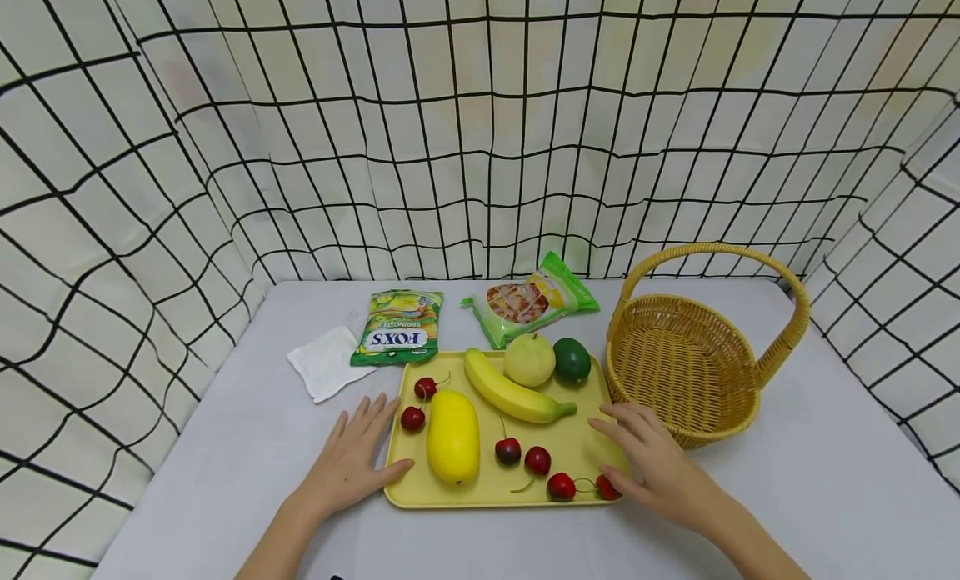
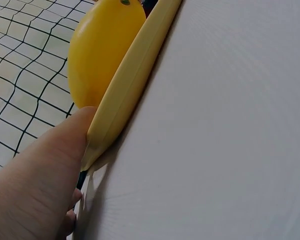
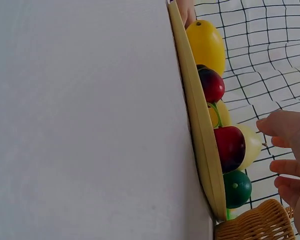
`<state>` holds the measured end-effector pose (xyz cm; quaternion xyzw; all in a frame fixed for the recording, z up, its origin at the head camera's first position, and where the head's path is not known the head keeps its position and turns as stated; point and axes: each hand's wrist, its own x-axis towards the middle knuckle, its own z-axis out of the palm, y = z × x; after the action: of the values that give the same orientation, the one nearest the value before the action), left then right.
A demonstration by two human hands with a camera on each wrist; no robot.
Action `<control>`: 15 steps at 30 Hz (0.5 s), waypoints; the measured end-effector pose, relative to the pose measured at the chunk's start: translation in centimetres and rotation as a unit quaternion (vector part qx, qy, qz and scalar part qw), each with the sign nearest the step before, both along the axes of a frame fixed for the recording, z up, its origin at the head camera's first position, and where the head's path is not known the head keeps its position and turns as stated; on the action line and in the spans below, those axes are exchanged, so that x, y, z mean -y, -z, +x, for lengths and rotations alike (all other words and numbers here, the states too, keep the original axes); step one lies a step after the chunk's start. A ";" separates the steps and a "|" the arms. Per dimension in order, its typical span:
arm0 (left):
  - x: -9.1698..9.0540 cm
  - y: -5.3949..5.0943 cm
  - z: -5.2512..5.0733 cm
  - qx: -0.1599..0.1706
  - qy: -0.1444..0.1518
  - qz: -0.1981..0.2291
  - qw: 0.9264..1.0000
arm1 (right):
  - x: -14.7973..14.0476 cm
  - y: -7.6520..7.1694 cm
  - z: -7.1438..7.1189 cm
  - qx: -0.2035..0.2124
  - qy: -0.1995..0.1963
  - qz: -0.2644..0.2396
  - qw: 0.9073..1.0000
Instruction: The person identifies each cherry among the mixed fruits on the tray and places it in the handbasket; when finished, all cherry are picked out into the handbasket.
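A yellow tray [image 1: 487, 495] holds a yellow mango-like fruit [image 1: 453, 438], a banana [image 1: 517, 392], a pale round fruit [image 1: 529, 360], a green fruit [image 1: 572, 360] and several red cherries [image 1: 537, 461]. The left hand [image 1: 352, 463] lies at the tray's left edge, its thumb over the rim; in the left wrist view the hand [image 2: 40, 175] touches the tray's corner [image 2: 115, 110]. The right hand [image 1: 656, 467] hovers at the tray's right edge, fingers apart, near the rightmost cherry [image 1: 607, 487]. In the right wrist view nothing is held by the right hand [image 3: 292, 155].
A wicker basket [image 1: 682, 367] with a tall handle stands right of the tray. Behind the tray lie a green FOX'S packet [image 1: 397, 327] and a green-and-white packet [image 1: 528, 301]. A white square packet or cloth [image 1: 327, 364] is at the left. Black netting surrounds the table.
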<state>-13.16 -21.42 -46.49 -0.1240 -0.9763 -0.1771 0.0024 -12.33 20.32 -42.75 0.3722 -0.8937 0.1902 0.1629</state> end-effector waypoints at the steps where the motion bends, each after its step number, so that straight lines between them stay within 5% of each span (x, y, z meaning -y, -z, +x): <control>1: 0.0 0.0 0.0 0.001 0.000 0.003 1.000 | 0.0 0.0 0.1 0.010 -0.002 0.004 1.000; 15: 0.0 0.1 0.0 0.006 0.001 0.008 1.000 | 0.1 0.7 0.6 0.041 -0.047 0.015 0.998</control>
<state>-13.15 -21.42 -46.61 -0.1234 -0.9749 -0.1852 -0.0026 -11.69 20.18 -43.47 0.4080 -0.8839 0.1996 0.1112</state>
